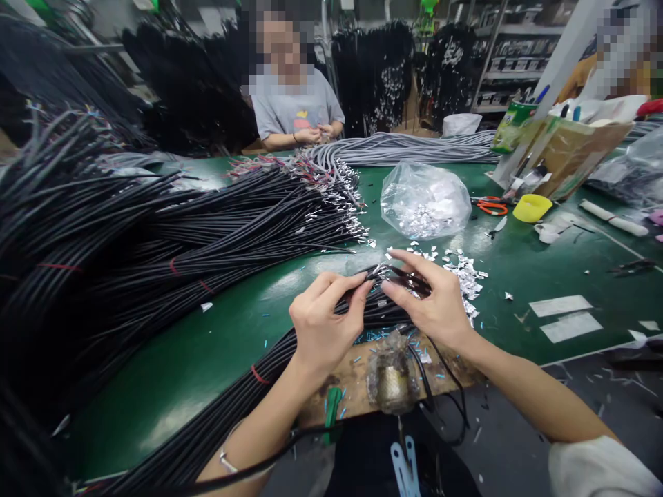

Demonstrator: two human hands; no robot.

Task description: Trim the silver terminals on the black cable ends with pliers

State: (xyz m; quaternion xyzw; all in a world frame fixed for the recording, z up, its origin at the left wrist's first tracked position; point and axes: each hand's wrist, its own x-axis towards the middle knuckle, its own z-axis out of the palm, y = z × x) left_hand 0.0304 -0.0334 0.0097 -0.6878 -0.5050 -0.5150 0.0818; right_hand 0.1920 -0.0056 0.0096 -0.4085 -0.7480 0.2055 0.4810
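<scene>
My left hand [324,321] pinches the end of a black cable [357,293] between thumb and fingers. My right hand [432,300] meets it from the right, fingertips closed on the same cable end and a small silver terminal [382,270]. Both hands hover over a bundle of black cables [248,386] that runs from the lower left up to them. Loose silver terminals [466,276] lie scattered just beyond my right hand. A clear plastic bag of terminals [425,200] sits farther back on the green table [217,338].
A large heap of black cables [155,235] fills the left. Grey cables [404,146] lie at the back, where another person [295,103] works. Orange scissors [492,206], a yellow bowl [531,207], a cardboard box [570,152] and a brown wooden board [357,376] are nearby.
</scene>
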